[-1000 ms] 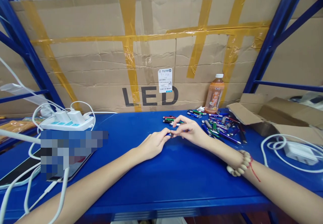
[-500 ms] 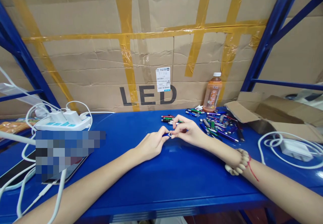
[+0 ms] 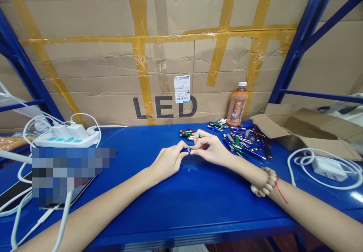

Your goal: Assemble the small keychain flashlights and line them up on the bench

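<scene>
My left hand (image 3: 169, 160) pinches a short blue metal pen piece (image 3: 185, 150) between thumb and fingertips. At its silver end, my right hand (image 3: 211, 149) is closed in a pinch, the fingertips meeting those of the left. Whether a separate small part sits in the right fingertips is too small to tell. Just behind the hands lie several pens (image 3: 186, 134) in red, green and black, side by side. To the right of my right hand spreads a loose pile of pen parts (image 3: 246, 142), blue, green, red and silver.
An orange drink bottle (image 3: 237, 104) stands behind the pile. An open cardboard box (image 3: 309, 129) and a white charger with coiled cable (image 3: 329, 168) are on the right. A power strip (image 3: 68, 138), cables and phones crowd the left. A large cardboard sheet (image 3: 107, 74) backs the blue table (image 3: 198, 206).
The view has shifted slightly. Both hands stay together on the blue pen piece; the fingertips have closed in a little and the silver end shows less.
</scene>
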A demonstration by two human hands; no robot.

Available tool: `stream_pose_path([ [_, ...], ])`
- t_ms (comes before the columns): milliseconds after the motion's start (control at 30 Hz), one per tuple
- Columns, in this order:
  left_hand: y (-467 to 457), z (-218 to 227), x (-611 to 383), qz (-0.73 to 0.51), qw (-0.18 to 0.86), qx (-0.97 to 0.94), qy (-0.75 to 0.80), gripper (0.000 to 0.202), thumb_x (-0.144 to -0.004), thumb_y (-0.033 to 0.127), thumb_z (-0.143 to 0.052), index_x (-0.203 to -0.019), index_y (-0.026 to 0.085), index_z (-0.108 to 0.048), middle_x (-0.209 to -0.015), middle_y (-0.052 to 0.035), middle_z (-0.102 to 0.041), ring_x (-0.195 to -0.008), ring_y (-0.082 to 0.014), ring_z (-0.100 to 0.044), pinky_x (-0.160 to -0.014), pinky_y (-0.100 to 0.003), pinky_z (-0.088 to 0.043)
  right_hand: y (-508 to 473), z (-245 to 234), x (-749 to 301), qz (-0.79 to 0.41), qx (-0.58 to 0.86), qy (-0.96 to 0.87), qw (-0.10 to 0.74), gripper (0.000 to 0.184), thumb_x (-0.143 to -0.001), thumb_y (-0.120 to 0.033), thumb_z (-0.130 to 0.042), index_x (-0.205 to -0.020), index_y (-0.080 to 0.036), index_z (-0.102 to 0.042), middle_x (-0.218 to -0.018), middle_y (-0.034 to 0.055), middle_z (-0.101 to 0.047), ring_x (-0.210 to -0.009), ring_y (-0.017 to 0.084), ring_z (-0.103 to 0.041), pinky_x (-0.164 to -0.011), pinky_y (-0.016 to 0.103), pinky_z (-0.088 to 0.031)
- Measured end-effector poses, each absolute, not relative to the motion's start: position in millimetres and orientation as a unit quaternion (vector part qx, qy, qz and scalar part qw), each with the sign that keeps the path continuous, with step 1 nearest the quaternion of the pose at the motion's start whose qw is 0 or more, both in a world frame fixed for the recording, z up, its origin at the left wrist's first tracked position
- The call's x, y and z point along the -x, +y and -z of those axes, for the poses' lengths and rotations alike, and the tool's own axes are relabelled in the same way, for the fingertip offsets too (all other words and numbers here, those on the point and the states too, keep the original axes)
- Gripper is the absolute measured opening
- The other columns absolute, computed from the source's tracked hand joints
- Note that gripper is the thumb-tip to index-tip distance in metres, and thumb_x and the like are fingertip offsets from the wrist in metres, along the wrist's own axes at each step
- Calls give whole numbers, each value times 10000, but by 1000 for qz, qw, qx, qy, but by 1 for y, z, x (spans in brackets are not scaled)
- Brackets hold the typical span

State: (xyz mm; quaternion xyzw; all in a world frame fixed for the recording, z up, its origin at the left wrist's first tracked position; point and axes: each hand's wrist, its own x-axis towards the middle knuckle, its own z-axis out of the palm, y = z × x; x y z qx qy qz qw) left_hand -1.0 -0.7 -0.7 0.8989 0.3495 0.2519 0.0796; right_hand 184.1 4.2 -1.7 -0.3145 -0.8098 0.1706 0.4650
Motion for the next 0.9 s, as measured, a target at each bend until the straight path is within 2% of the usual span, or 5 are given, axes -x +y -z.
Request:
stream_pose_path([
  [367,0,3,1,-262,77,-896,350,133,-886,256,-334,-949,216,-444,-826,1,-626,-666,-163,-605,-586,-238,-408,8,4,-185,-168,287,-816,472,227,-692,-246,-652,-550,-127,-522,-744,1,-423,-523,41,-390,-455,191,-350],
  [900,1,-1,0,-243,96,-891,372,200,-891,282,-328,-1021,223,-467,-816,-3,-631,-740,-171,-617,-661,-250,-435,10,0,-188,-184,335,-812,441,212,-678,-284,-666,-585,-124,-563,-772,7,-442,-542,46,-404,-475,192,-353],
])
